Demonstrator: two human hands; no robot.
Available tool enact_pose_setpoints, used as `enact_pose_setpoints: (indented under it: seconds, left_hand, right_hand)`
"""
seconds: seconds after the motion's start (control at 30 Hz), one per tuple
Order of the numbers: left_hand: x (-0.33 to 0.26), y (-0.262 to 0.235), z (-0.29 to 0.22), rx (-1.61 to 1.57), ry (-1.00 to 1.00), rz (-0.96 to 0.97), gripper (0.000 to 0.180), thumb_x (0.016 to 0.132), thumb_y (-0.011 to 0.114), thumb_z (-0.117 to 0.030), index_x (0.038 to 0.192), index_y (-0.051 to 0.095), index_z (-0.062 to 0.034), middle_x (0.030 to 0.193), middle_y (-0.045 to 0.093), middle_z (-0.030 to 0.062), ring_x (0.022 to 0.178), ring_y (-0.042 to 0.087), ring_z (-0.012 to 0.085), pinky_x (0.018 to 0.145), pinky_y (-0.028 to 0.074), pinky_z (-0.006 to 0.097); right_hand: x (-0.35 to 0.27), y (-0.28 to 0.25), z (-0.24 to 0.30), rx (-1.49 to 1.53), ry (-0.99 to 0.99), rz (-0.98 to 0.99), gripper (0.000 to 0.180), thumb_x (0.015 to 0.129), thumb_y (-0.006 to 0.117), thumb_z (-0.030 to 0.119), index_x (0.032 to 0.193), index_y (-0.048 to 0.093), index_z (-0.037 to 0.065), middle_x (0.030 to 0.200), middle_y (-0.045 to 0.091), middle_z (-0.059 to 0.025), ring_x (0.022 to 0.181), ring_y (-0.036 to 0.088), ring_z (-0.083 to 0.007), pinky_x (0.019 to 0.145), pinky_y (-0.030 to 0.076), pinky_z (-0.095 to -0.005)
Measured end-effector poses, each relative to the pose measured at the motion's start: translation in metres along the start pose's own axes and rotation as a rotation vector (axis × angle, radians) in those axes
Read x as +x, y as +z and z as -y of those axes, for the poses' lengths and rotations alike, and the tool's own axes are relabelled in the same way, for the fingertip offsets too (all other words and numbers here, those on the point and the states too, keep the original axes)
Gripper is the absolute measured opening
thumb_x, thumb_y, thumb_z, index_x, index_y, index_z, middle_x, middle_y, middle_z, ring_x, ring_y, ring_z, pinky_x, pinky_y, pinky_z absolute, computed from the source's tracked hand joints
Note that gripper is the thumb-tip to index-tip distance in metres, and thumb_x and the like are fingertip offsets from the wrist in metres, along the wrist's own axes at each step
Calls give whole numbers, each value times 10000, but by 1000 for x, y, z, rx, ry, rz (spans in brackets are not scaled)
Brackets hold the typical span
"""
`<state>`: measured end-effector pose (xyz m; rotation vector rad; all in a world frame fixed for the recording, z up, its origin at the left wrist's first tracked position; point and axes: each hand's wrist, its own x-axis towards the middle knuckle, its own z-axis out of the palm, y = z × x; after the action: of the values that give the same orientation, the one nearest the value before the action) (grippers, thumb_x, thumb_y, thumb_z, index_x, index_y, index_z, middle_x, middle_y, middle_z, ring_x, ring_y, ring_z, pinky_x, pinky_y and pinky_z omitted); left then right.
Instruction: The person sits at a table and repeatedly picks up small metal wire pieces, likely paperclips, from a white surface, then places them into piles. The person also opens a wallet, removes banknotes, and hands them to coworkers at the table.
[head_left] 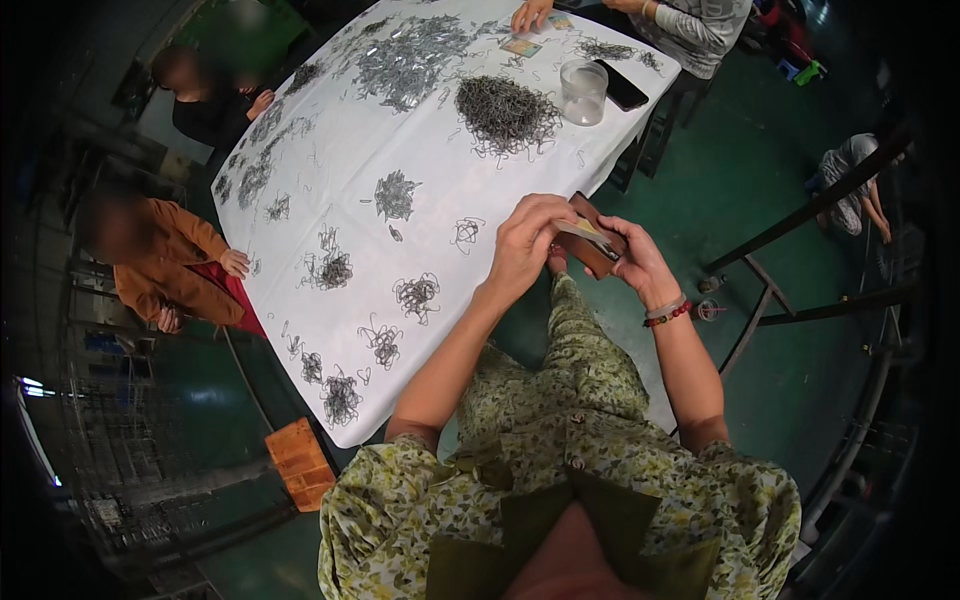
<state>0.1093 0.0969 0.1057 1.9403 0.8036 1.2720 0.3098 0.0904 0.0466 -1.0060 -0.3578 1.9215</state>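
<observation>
Past the table's right edge, above my lap, I hold a brown wallet-like folding case [592, 258] with both hands. My right hand [642, 262] is closed round its right side, the thumb lying along it. My left hand [528, 238] is closed at the case's upper left, its fingers on a flat pale yellowish slip [582, 229] that shows at the opening. What the slip is, I cannot make out. To the left of my hands, bent wire hooks lie in small piles [415, 296] on the white-covered table [440, 240].
A big dark heap of wire hooks [508, 112], a clear plastic tub [583, 92] and a black phone [622, 84] occupy the table's far right. Flat metal pieces [410, 65] spread behind. Other people sit round the table. A wooden stool [300, 462] stands at lower left; metal bars [800, 205] rise at right.
</observation>
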Motion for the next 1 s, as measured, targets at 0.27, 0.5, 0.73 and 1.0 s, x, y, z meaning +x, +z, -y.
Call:
enact_pose_setpoints:
  seconds: [0.27, 0.5, 0.73, 1.0]
  left_hand:
    - [0, -5, 15, -87, -126, -14, 154, 839, 493, 91, 901, 613, 17, 894, 634, 69, 855, 613, 159, 808, 506, 286]
    - [-22, -9, 11, 31, 5, 121, 189, 779, 550, 67, 936, 629, -2, 888, 639, 97, 822, 630, 216, 761, 511, 319]
    - [-3, -29, 1, 423, 200, 340, 199, 752, 568, 11, 908, 642, -88, 833, 634, 44, 797, 600, 231, 727, 441, 339]
    - [3, -26, -5, 646, 110, 542, 174, 721, 583, -31, 871, 641, -97, 814, 600, 51, 809, 590, 242, 712, 461, 358]
  right_hand:
    - [-28, 19, 0, -212, -49, 82, 275, 882, 532, 218, 987, 573, -33, 872, 626, -135, 650, 638, -212, 496, 542, -316]
    - [-33, 26, -5, -237, 27, 57, 284, 884, 531, 223, 996, 572, -35, 895, 621, -140, 699, 641, -228, 521, 557, -365]
    - [-15, 31, 7, -281, 158, 127, 294, 887, 524, 217, 1044, 551, -30, 962, 609, -148, 783, 641, -251, 540, 563, -433]
    - [-21, 40, 17, -306, 246, 169, 312, 888, 514, 188, 1074, 519, -62, 1024, 592, -162, 863, 630, -291, 594, 567, -504]
